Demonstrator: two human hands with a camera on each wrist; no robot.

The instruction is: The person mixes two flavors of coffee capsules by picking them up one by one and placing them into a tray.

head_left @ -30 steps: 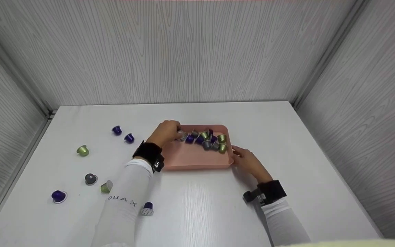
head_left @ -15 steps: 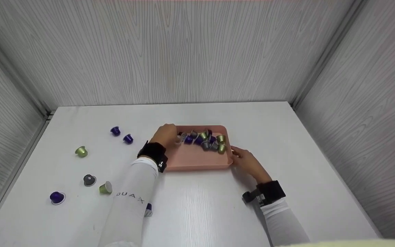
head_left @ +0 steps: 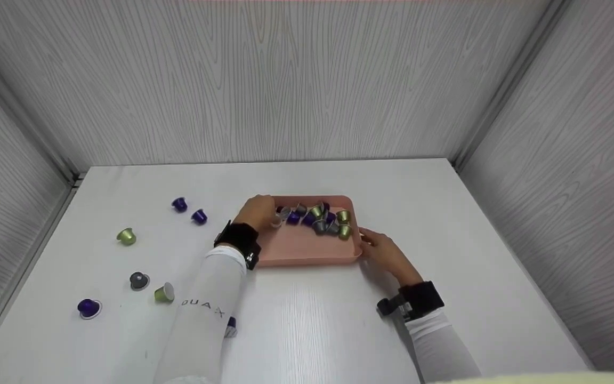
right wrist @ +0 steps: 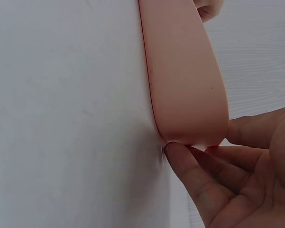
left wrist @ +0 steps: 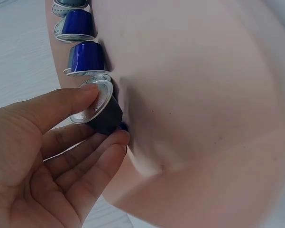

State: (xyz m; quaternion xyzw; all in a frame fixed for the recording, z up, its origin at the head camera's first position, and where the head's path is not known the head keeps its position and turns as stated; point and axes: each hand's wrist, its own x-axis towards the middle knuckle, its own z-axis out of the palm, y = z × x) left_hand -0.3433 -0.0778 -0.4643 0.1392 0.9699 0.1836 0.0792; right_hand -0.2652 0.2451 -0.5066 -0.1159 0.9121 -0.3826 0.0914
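My left hand (head_left: 257, 212) is at the left end of a pink tray (head_left: 301, 250). Its thumb and fingers pinch a dark coffee capsule (left wrist: 106, 116) with a silver foil lid facing the thumb. Blue capsules (left wrist: 87, 58) sit in a row along the tray wall beside that hand. At the tray's near right corner, my right hand (head_left: 387, 256) holds on from outside. In the right wrist view its thumb touches the rim and its fingertips lie at the base of the corner. More green, grey and purple capsules are clustered in the tray's far right part.
Loose capsules lie on the white table (head_left: 307, 330) to the left: two purple capsules at the back, a green capsule (head_left: 126, 236), a grey capsule (head_left: 139, 280) and others nearer. One purple capsule (head_left: 231, 327) is partly hidden by the left sleeve. Grey panels enclose the table.
My left hand has shifted slightly nearer along the tray's left end, and the pinched capsule has come down with it. It is nearly still over the last half second. The right hand stays put.
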